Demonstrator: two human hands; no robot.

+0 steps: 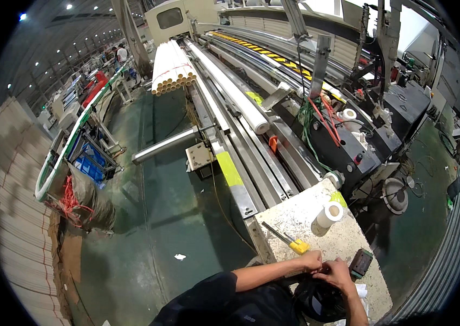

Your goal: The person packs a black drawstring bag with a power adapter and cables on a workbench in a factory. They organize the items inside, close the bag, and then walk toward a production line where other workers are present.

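Note:
My left hand (pixel 311 261) and my right hand (pixel 339 273) meet over the near edge of a speckled cream worktop (pixel 289 214). Both have their fingers curled in a pinch, almost touching each other; whatever lies between them is too small or hidden to name. Just beneath them is a rounded black thing (pixel 321 300), perhaps fabric, partly covered by my right forearm. A tool with a yellow handle and thin dark shafts (pixel 298 245) lies beyond my left hand. Close by my right hand sits a small dark box with a greenish edge (pixel 360 263). Farther off, a white roll (pixel 330 214) stands upright.
A long machine bed with metal rails (pixel 251 163) runs away from the worktop, carrying a long white roll (pixel 235 95). Left of it lies a stack of white-wrapped tubes (pixel 171 70). A dark machine housing with cables (pixel 349 157) stands right. Stacked pale sheets (pixel 18 217) line the far left.

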